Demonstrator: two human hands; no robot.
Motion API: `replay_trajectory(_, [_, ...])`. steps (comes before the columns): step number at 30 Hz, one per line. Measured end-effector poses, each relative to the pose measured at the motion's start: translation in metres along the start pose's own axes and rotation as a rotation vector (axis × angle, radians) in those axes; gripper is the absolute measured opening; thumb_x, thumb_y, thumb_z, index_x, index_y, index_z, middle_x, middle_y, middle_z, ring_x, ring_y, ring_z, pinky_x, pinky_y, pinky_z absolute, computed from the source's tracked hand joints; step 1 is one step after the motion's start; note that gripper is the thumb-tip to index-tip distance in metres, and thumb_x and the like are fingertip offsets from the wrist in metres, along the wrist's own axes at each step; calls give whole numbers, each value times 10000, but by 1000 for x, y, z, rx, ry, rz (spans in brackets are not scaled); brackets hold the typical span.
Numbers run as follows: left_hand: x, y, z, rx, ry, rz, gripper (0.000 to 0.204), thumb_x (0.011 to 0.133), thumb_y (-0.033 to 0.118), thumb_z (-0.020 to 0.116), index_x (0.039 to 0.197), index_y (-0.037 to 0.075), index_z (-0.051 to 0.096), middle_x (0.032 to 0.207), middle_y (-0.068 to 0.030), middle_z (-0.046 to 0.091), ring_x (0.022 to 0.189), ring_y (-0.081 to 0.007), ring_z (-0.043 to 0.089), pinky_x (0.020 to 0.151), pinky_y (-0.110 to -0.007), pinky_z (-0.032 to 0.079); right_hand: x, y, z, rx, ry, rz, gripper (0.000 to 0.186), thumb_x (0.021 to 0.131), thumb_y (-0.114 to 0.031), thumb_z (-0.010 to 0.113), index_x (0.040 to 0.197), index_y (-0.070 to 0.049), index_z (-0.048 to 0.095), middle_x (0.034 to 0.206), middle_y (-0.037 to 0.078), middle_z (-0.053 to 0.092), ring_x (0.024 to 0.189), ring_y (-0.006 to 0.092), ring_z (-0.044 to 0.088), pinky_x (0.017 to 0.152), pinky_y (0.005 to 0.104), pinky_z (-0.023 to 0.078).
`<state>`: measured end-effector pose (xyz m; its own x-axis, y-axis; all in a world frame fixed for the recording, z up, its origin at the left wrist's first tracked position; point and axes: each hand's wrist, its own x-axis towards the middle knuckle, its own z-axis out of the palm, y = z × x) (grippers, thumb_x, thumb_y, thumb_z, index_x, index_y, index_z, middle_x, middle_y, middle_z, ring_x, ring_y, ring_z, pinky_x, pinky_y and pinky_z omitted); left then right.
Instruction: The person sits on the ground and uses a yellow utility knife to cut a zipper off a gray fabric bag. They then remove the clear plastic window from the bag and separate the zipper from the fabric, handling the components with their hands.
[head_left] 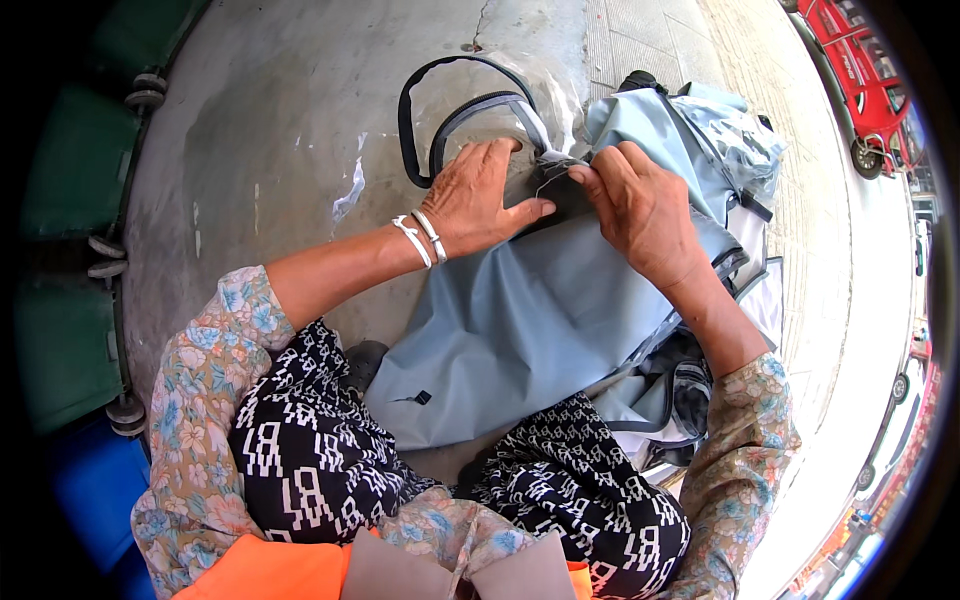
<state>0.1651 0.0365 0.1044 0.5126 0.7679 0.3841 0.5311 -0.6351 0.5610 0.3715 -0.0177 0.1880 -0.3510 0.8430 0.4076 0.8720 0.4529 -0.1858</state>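
A large grey-blue piece of coated fabric point(500, 330) lies across my lap, with a small black tag near its lower corner. From its top edge, a black-edged strip point(485, 100) loops over a clear plastic sheet point(545, 85). My right hand point(640, 205) pinches the gathered, dark-edged hem of the fabric between thumb and forefinger. A thin thread shows beside that pinch. My left hand point(480, 200) is just left of the hem, its thumb stretched out and apart from the fingers. Its fingertips reach beside the strip and are partly hidden.
More grey-blue fabric with clear plastic point(740, 140) is piled at the right. Dark-trimmed pieces point(690, 395) lie by my right forearm. Green bins on wheels point(75, 240) line the left, with a blue one point(100, 480) nearer. A red vehicle point(865, 80) stands far right.
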Motion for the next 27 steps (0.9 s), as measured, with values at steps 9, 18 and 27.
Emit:
replay_trajectory(9, [37,2,-52,-129,-228,-28,210,948,210,580,894,8,562,676,-176,550,649,-370,576,601,-433,455,1,61,0,-117,-12,188,416,979,-362,545,695,-59,546,636,101,536,584,308,572,512,402,450])
replay_trajectory(18, [-17,-184,-276,565,-128,237,154,966,181,581,942,29,565,745,-174,591,690,-369,607,561,-424,470,-264,259,-93,-380,18,1072,644,1036,-438,316,825,52,678,843,298,654,815,457,622,780,517,460])
replay_trajectory(27, [-3,-181,-260,487,-76,-44,191,982,221,553,993,46,629,868,-155,651,718,-359,624,626,-413,477,-249,264,-68,-753,-313,958,444,999,-396,447,924,-23,675,946,222,654,889,403,629,785,490,482])
